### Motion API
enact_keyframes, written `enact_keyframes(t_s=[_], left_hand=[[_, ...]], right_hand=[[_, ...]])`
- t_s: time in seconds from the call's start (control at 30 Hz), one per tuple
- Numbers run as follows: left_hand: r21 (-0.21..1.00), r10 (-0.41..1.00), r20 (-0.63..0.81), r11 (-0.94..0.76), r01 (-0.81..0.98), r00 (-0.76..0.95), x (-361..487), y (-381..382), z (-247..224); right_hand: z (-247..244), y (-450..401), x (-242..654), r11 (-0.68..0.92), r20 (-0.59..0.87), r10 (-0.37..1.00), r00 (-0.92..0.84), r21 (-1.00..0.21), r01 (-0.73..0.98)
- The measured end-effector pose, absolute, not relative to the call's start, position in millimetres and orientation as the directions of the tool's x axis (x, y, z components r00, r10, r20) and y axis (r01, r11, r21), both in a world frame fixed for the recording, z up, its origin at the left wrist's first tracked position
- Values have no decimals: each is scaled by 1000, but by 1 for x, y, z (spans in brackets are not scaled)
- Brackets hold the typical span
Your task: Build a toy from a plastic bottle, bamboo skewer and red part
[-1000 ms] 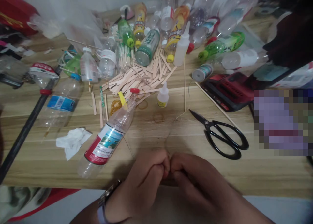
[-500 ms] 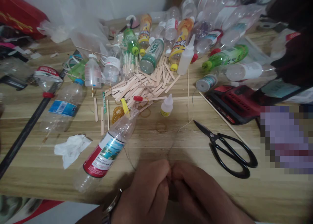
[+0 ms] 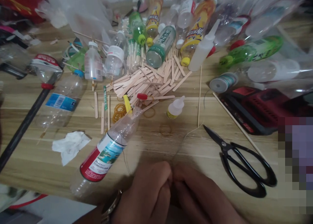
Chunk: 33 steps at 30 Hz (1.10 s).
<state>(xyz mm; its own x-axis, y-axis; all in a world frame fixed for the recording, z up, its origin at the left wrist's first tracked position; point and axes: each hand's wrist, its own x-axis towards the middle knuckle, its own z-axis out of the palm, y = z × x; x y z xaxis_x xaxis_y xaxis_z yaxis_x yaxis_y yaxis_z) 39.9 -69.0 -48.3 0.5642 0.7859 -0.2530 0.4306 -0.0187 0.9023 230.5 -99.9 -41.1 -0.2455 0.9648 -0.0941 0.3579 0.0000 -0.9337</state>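
At the front edge of the table, my left hand [image 3: 151,188], with a watch [image 3: 112,206] on its wrist, is closed against my right hand [image 3: 198,191]. The fingertips of both are pinched together on a thin thread [image 3: 182,145], which runs up towards a thin wooden stick [image 3: 200,97]. Another loose thread end shows left of my left hand, by the bottle with a red label [image 3: 102,158]. What lies between my fingertips is hidden. Black scissors [image 3: 238,158] lie to the right of my right hand.
Behind are a pile of flat wooden sticks [image 3: 146,83], a small glue bottle [image 3: 176,107], rubber bands [image 3: 119,112], a tissue [image 3: 70,145] and many plastic bottles. A red and black battery [image 3: 254,110] lies at the right, a black rod [image 3: 24,129] at the left.
The camera view has shifted, so the scissors, battery and right-hand bottles appear further right. Both hands stay pressed together in nearly the same pose.
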Motion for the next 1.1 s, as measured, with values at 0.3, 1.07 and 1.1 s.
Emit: enact_keyframes(t_s=[0.3, 1.07, 1.1], left_hand=[[896, 790, -192, -102, 433, 583, 52, -62, -44], [794, 812, 75, -400, 459, 579, 62, -63, -35], [749, 793, 112, -463, 473, 599, 63, -63, -35]], right_hand=[[-46, -103, 230, -19, -89, 974, -209, -949, 315], [-46, -121, 228, 164, 186, 974, 130, -973, 163], [-47, -122, 228, 157, 179, 975, 130, -974, 163]])
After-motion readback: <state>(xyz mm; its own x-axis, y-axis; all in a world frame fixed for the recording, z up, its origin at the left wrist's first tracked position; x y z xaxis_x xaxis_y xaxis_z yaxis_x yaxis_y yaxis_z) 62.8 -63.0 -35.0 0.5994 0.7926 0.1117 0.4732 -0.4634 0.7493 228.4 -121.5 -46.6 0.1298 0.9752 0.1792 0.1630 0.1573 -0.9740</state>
